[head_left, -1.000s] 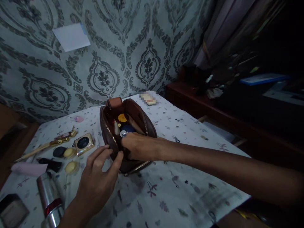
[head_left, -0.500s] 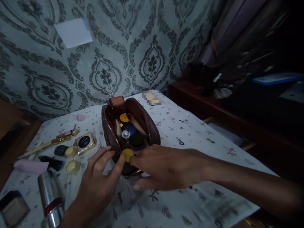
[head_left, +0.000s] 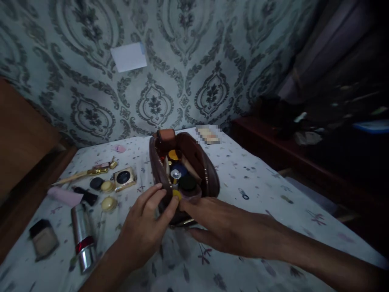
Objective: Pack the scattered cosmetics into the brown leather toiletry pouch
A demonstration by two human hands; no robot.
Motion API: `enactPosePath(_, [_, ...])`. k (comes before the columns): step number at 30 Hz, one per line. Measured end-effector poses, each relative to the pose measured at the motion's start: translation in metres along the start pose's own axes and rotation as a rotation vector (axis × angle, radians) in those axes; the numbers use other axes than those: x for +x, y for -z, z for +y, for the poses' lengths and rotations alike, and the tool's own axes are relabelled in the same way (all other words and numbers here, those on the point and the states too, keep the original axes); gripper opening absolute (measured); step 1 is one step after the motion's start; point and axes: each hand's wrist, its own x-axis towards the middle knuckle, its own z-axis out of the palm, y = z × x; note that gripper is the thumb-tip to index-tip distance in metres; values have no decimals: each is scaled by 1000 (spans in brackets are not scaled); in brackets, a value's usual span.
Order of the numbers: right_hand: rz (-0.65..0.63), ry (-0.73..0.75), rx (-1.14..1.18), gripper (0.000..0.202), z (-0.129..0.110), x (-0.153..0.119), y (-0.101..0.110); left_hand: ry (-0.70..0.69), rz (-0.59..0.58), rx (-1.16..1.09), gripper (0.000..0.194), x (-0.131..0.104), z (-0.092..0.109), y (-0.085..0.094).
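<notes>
Two bare hands, one open brown bag (head_left: 214, 180) between and just beyond them. Change: the right hand (head_left: 232, 225), sunk deep inside a second ago, now lies across the near rim; the contents are uncovered, which probably puts a yellow disc-shaped lid (head_left: 176, 195) within both hands' reach.

Left hand (head_left: 148, 217): fingers spread at the bag's left wall, thumb tip at the yellow lid. Right hand: fingers extended, thumb apart; whether either grips, cannot tell.

Bag: smooth, leather-like, long oval mouth, metallic zip teeth. Beyond the right fingertips, inside: dark round lid (head_left: 187, 183); clear, faceted-looking knob (head_left: 175, 174); farther, glossy amber lid (head_left: 174, 154).

Left of the left hand: shiny silver cylinder (head_left: 80, 223), red band; rounded cream pot (head_left: 108, 204); square gold-edged compact (head_left: 125, 177). Beneath all: white printed cloth (head_left: 258, 207).
</notes>
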Motion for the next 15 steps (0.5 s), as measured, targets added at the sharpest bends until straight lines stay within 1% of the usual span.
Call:
enactPosePath(3, [82,71,-14,40,6,-2,-16,-3,-2,-31,44,-7,1,2])
enactPosePath(5, [150,71,-48,37,8,-1,-24,19,6,-35,46,-15,1,4])
enactPosePath(7, [197,74,-94,31,8,1,-28,60,-8,-21,45,-25,-1,5])
enactPosePath(10, [264,111,-160,21,4,4,-26,141,-81,-1,39,-42,-6,5])
enactPosePath(12, [314,135,-200,20,0,5,-23,231,-135,32,36,-55,-14,5])
enactPosePath(15, [366,144,-236,24,-6,5,-20,446,-180,130,38,-72,-32,5])
